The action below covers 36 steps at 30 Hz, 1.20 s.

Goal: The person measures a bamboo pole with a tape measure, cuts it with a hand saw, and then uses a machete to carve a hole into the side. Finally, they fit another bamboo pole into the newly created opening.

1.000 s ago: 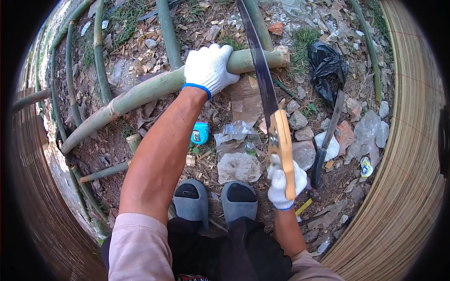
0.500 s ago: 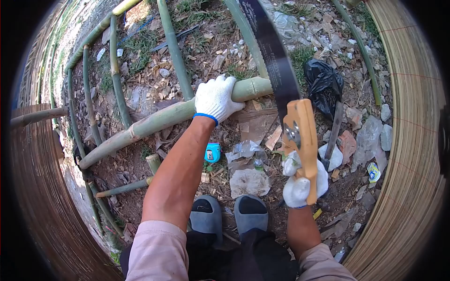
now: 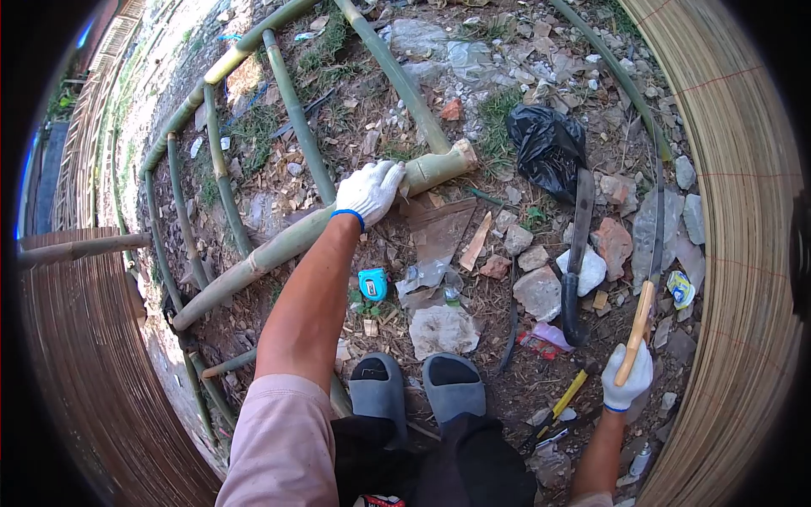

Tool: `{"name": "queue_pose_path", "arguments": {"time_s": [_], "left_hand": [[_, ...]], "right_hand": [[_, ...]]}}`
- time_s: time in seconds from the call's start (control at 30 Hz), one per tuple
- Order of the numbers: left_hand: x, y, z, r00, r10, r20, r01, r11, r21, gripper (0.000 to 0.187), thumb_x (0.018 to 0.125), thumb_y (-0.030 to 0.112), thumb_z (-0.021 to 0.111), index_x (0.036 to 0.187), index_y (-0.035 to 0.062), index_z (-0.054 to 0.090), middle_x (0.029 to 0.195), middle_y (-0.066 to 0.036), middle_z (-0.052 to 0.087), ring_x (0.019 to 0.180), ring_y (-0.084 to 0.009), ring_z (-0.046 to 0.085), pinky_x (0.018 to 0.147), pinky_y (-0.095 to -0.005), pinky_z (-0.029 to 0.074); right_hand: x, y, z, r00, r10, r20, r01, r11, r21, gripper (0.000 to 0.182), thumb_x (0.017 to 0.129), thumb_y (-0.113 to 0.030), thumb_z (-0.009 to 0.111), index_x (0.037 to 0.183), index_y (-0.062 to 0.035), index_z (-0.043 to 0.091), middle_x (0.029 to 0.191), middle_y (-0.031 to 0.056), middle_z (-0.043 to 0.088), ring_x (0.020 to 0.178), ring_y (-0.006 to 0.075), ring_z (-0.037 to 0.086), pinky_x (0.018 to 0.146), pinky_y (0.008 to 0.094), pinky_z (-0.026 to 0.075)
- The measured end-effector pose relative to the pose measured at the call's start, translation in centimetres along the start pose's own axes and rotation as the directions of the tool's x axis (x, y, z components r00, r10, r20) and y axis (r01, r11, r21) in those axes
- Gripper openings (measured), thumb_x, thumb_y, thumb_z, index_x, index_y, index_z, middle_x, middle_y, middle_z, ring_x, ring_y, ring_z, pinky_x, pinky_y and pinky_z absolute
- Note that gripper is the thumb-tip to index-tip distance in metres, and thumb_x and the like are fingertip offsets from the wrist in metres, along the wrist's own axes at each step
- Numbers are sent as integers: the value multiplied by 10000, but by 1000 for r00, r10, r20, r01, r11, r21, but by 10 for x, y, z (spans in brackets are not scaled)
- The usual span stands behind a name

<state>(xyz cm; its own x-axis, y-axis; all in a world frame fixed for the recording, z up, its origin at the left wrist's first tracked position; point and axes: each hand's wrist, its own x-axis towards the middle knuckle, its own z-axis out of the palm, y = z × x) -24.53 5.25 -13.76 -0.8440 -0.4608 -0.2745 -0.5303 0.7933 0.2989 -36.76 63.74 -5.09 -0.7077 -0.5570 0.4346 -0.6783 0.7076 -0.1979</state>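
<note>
My left hand [image 3: 369,193], in a white glove with a blue cuff, is closed over the thick green bamboo pole [image 3: 291,237] near its right end. A notch shows in the pole beside my fingers. At the lower right, my right hand [image 3: 628,378], gloved too, grips the wooden handle of a saw [image 3: 639,325]. The saw's dark blade points up and away from me, apart from the pole. A turquoise tape measure [image 3: 372,285] lies on the ground below my left hand.
A machete [image 3: 579,245] lies beside a black plastic bag [image 3: 547,152]. Near my right hand is a yellow-handled hammer [image 3: 568,394]. Thinner bamboo poles [image 3: 300,122] form a frame at the upper left. A rolled slatted mat [image 3: 743,220] stands at the right; stones and litter cover the ground.
My right hand has moved the saw away from the pole, down and to the right. The pole's right end now shows. My left hand stays on the pole, and the view has shifted.
</note>
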Motion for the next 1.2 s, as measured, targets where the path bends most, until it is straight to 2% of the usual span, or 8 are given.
{"name": "queue_pose_path", "arguments": {"time_s": [0.13,0.27,0.43,0.63,0.87,0.93,0.97,1.2], "left_hand": [[-11,30,-51,958,-107,268,152,976,-157,790,921,487,728,1539,64,479,1419,-263,589,1300,-420,588,1115,-468,464],[-29,8,-56,970,37,241,-64,992,106,973,757,489,852,1525,58,439,1342,-272,608,1231,-451,618,1050,-502,521],[-47,-9,-74,967,66,248,-138,947,288,770,726,458,865,1317,33,612,1184,-214,673,1136,-413,652,1038,-515,506],[-59,-21,-37,964,170,-205,-133,974,184,670,668,437,894,1193,77,684,1031,-149,718,1059,-345,674,1202,-568,333],[-60,-25,-40,964,162,-210,-148,986,82,621,667,414,890,1155,81,700,981,-145,718,1028,-337,684,1208,-560,333],[-58,-27,-39,958,178,-226,-163,983,83,611,664,406,893,1144,78,701,964,-150,714,1015,-338,685,1205,-555,333],[-58,-27,-38,960,173,-220,-159,984,79,611,664,406,893,1144,78,701,964,-150,714,1015,-338,685,1205,-555,333],[-54,-25,-41,971,170,-171,-157,984,83,592,657,398,898,1113,72,708,949,-151,715,982,-340,690,1205,-556,335]], "right_hand": [[-25,8,9,924,94,370,-27,983,-182,573,840,-269,854,1246,63,625,977,244,651,864,460,639,745,502,530],[0,-24,-10,686,222,693,-72,968,-239,826,741,-345,920,1367,54,559,1185,235,607,1122,426,593,985,530,482],[64,-89,14,773,524,359,-597,792,129,618,823,-324,878,1292,6,646,1056,185,662,959,368,664,833,465,542],[132,-140,80,621,483,617,-399,873,-282,802,825,-361,863,1451,-56,463,1244,279,598,1107,479,658,921,529,563],[109,-121,90,716,476,511,-367,879,-305,588,931,-233,731,1439,-50,499,1181,289,636,1063,467,688,930,507,570],[121,-124,93,527,718,454,-806,592,-1,427,987,-239,690,1344,-31,581,949,244,688,979,398,717,914,472,573],[114,-134,94,693,645,322,-700,709,87,271,1048,-248,634,1181,-12,627,765,166,666,815,289,725,788,408,577],[155,-256,136,710,361,604,-699,469,540,203,1087,-232,586,1057,-32,605,709,120,642,620,241,691,589,413,526]]}}
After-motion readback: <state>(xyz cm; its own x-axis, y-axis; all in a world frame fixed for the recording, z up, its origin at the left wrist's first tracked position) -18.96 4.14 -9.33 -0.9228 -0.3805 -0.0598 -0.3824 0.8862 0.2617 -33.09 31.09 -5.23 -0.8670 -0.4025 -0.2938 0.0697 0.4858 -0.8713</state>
